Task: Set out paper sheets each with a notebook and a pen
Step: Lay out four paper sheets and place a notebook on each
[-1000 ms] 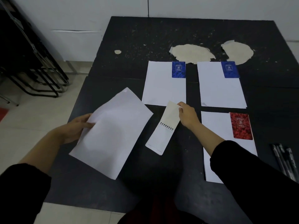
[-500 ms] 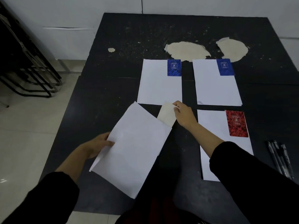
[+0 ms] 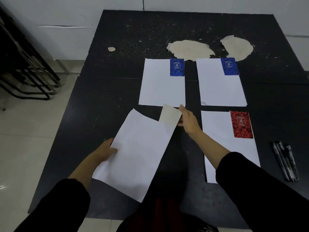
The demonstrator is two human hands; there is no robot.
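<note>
left hand (image 3: 105,152) grips sheet (image 3: 138,154); right hand (image 3: 189,122) pinches notebook (image 3: 169,117).

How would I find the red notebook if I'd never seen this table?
Start at the black table, where three white sheets lie flat in a grid. Go to the near right sheet, the one the right forearm crosses. The red notebook lies on that sheet's far right corner; the other two notebooks lying on sheets are blue, so it is the only red one.
</note>
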